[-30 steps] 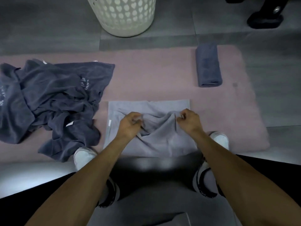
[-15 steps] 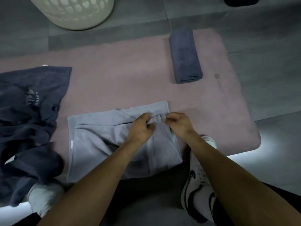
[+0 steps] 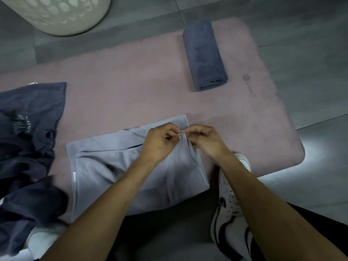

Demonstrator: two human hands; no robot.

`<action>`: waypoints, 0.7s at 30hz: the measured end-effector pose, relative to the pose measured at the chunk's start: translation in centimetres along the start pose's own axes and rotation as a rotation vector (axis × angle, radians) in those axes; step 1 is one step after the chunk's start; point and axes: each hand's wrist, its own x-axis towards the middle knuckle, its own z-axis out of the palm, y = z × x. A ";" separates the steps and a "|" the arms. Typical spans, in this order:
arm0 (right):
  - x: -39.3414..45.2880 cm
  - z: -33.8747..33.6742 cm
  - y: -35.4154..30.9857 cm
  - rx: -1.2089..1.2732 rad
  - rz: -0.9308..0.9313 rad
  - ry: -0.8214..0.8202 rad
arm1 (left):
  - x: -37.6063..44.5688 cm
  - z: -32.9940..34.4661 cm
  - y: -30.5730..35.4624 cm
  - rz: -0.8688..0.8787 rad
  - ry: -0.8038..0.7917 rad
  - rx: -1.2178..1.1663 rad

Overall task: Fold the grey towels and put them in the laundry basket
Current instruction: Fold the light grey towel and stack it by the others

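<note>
Towels are maybe a third done: one dark folded towel [image 3: 205,55] sits on the mat [image 3: 120,87], none visibly in the laundry basket [image 3: 62,14]. Both hands, left hand [image 3: 160,144] and right hand [image 3: 205,142], have fingers curled, pinching the light grey towel [image 3: 105,166] mid-fold, and the dark pile [image 3: 26,147] waits.

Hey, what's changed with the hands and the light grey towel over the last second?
The left hand and right hand, which a second ago pinched the light grey towel apart at its middle, have come together near its far right corner and now pinch the same edge. The fabric has been drawn over toward that side. The rolled dark towel, the dark towel pile and the laundry basket lie as before.
</note>
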 end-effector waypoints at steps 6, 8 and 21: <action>-1.2 -0.4 -1.0 0.048 -0.008 -0.006 | -0.8 -0.2 0.9 -0.032 0.081 -0.069; -1.6 -0.4 -1.2 0.040 -0.020 -0.007 | -1.1 -0.1 1.1 -0.032 0.102 -0.118; -0.6 -1.3 -0.1 -0.035 0.004 0.173 | 0.5 0.0 0.6 0.174 0.058 0.399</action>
